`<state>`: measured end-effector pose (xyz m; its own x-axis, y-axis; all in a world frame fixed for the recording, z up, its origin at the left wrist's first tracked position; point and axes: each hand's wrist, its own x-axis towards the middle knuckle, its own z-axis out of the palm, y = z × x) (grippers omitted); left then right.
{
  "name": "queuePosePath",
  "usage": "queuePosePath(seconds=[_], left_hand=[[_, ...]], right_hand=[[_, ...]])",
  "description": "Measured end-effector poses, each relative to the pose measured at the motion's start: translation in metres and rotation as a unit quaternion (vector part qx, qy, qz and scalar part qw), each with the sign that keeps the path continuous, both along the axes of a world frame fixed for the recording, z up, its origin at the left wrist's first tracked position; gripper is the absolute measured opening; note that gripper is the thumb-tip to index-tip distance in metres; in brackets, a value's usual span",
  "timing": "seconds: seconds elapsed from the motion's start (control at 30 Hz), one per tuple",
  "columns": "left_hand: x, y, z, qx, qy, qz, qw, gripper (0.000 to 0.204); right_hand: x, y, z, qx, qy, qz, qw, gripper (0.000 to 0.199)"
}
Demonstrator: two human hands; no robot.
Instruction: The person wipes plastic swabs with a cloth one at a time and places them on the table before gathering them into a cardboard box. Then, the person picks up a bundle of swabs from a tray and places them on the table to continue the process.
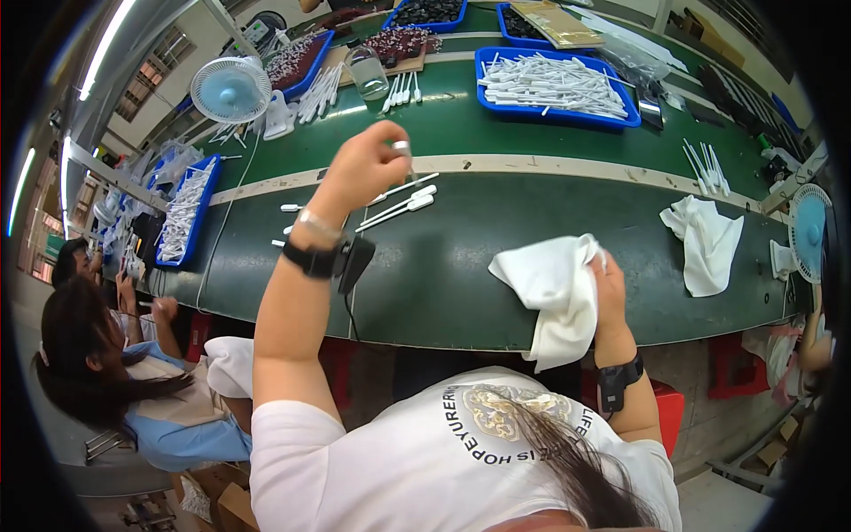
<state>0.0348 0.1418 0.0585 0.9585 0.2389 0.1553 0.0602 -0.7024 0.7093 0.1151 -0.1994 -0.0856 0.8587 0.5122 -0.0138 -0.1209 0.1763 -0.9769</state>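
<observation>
Bench [443, 297] — right hand [609, 288] grips cloth [554, 284]; left hand [372, 162] — contents unclear.

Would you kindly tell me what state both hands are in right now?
Left hand: fingers curled; whether it holds anything cannot be told.
Right hand: closed, holding a white cloth.

I count two white cloths [567, 288] at right in the frame, two fans [230, 89] at upper left and far right, one clear bottle [367, 74] left of upper centre and two black wrist devices [619, 383]. Blue trays [505, 110] number at least five; the white sticks [550, 84] are too many to count.
</observation>
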Motion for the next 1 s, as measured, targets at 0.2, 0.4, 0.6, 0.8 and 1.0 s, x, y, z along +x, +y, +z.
queuePosePath(seconds=[0.2, 0.4, 0.6, 0.8, 1.0], left_hand=[[-0.073, -0.044, -0.055, -0.410, -0.098, 0.002, 0.907, 0.011], [-0.078, -0.119, -0.101, -0.642, -0.007, -0.034, 0.766, 0.018], [-0.063, -0.135, -0.122, -0.615, -0.011, -0.005, 0.788, 0.021], [-0.063, -0.157, -0.114, -0.253, -0.024, -0.027, 0.967, 0.024], [-0.063, -0.167, -0.114, -0.010, -0.054, -0.046, 0.997, 0.030]], right_hand=[[-0.004, 0.007, 0.038, 0.328, 0.186, -0.009, 0.926, 0.040], [-0.033, 0.037, 0.009, 0.287, 0.389, 0.108, 0.868, 0.046], [-0.049, 0.047, 0.004, 0.293, 0.412, 0.137, 0.852, 0.042], [-0.061, 0.056, 0.006, 0.224, 0.372, 0.033, 0.900, 0.038], [-0.066, 0.059, 0.015, 0.244, 0.366, 0.033, 0.898, 0.032]])
